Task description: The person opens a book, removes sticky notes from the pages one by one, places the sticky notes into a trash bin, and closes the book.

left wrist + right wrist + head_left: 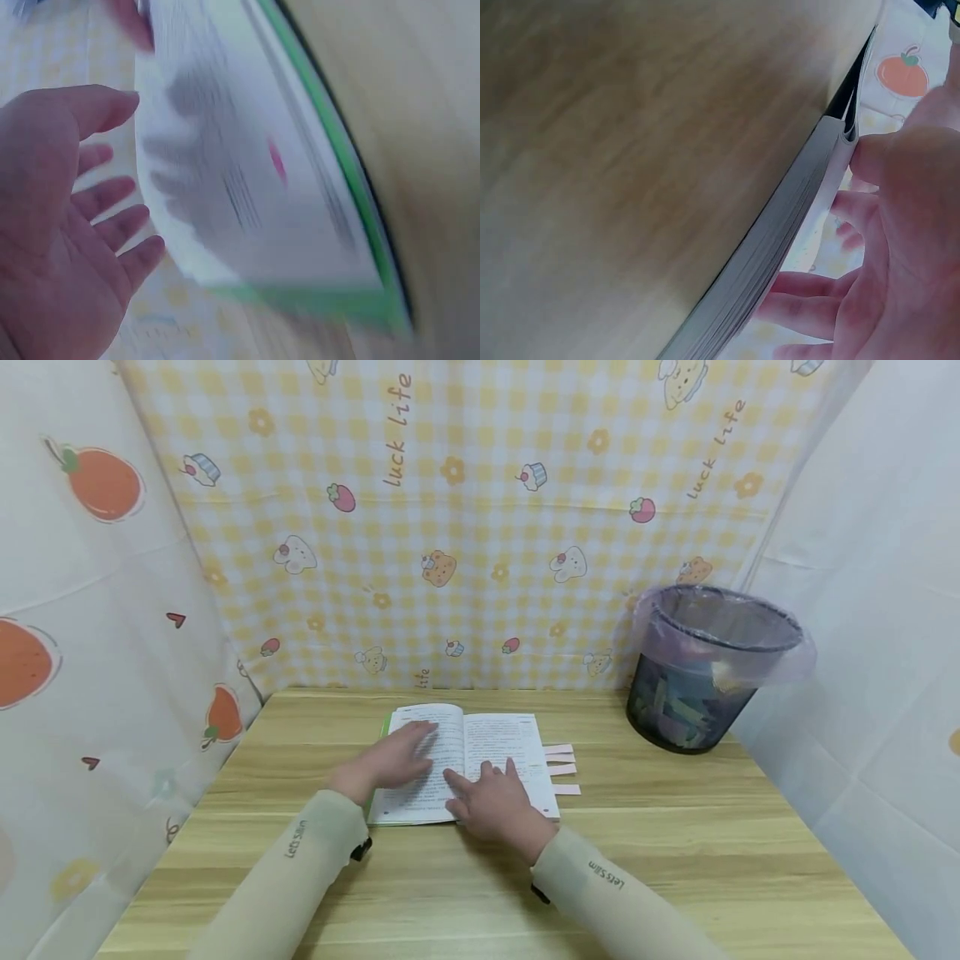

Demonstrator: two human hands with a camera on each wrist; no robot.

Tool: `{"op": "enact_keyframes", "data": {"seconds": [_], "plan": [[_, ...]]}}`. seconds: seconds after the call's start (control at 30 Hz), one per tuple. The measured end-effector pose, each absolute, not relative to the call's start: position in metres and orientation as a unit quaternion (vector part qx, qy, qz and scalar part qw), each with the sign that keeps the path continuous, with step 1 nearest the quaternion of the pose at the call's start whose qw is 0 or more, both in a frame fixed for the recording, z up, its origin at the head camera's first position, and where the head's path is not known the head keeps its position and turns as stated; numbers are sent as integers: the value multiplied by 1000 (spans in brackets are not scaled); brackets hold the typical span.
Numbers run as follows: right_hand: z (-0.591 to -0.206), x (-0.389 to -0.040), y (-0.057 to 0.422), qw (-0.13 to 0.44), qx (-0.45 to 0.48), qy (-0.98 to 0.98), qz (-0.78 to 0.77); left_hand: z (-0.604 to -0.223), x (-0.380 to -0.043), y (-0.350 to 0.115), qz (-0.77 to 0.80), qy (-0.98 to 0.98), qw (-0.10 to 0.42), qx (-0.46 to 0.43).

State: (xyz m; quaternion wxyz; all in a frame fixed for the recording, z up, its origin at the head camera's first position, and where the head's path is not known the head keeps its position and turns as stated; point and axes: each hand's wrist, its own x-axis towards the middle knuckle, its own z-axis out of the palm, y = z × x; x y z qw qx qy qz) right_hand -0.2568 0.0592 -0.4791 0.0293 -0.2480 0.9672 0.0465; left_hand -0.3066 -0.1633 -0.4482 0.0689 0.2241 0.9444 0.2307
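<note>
An open book [502,731] with printed pages lies on the wooden table, green showing along its left edge. Over the left page is my left hand [393,760], fingers extended; in the left wrist view a gap separates that hand [67,217] from the blurred page [225,150], with shadows of fingers on the paper. My right hand [495,802] rests on the lower part of the right page near the centre fold, its fingers spread. The right wrist view has its fingers [802,304] touching the book, beside the thick page block [780,232].
Several pale pink tabs [562,769] stick out from the book's right edge. At the table's back right stands a dark bin [671,702] with a translucent purple bag [772,664] over its rim. Patterned curtains [480,527] hang behind and at the sides of the table [637,860].
</note>
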Motion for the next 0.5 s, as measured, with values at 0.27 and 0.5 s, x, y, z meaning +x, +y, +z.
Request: {"op": "enact_keyframes", "data": {"seconds": [0.27, 0.5], "plan": [[-481, -255, 61, 15, -250, 966, 56, -445, -310, -125, 224, 934, 138, 243], [-473, -256, 68, 31, -266, 963, 25, -456, -317, -124, 222, 934, 176, 220]]}}
